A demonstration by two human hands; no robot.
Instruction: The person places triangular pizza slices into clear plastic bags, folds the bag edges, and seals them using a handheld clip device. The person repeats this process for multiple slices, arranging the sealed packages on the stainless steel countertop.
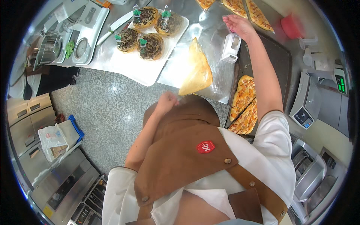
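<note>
My right hand [239, 26] reaches to the far end of a white tape dispenser [228, 50], its fingers bent and thumb close to the dispenser's tip. Whether a strip of tape lies between the fingers is too small to tell. A pale triangular flatbread piece [197, 70], seemingly in clear wrap, lies on the steel worktop [216, 84] with its wide end over the front edge. Just left of that wide end is my left hand [167, 102], fingers curled, in front of my brown apron. I cannot make out whether it pinches the clear wrap.
Wrapped round buns [151, 46] sit on a white board [132, 66], beside a knife [115, 28]. A dark baking tray [272, 59] on the right holds topped flatbread pieces [244, 118]. Bagged slices [260, 15] lie beyond. A digital scale [306, 98] stands right; another person [53, 80] stands left.
</note>
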